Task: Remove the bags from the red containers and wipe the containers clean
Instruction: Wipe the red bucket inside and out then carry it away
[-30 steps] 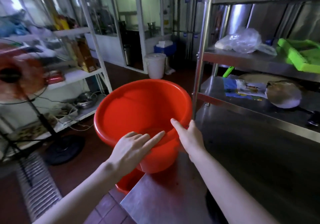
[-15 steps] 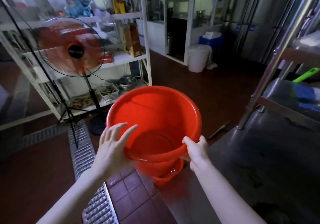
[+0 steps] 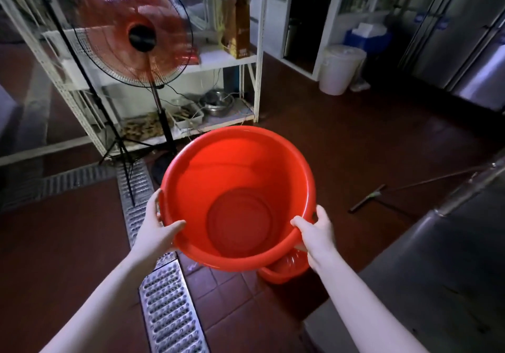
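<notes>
The person is standing at the corner of the dull stainless-steel worktop [image 3: 437, 270] with a round red plastic bucket [image 3: 237, 178] held up in front of them, clear of the worktop and over the dark red tiled floor [image 3: 341, 147]. The bucket's mouth is tipped a little towards their face. The left hand [image 3: 158, 227] has the near left of the rim in its grip, thumb laid over the lip and fingers round the outer wall. The right hand [image 3: 317, 232] grasps the near right of the rim the same way, thumb hooked inside. I can see no bag in the bucket, only bare red plastic down to the round base, so the bag step looks finished for this one, and I would say they are carrying or inspecting it ahead of the wipe. Just below it, partly hidden, is a second red plastic container [image 3: 284, 272] on the floor by the worktop's edge; I cannot tell whether that one has a bag in it. A perforated metal drain grate [image 3: 169, 306] runs along the floor under the left forearm, and a pedestal fan with red blades [image 3: 142, 38] stands beyond it. There is no cloth in sight, and both hands are taken. The next move, as I judge it, calls for setting the bucket down somewhere steady, freeing one hand to fetch a rag and keeping the other on the rim while the inside is wiped.
</notes>
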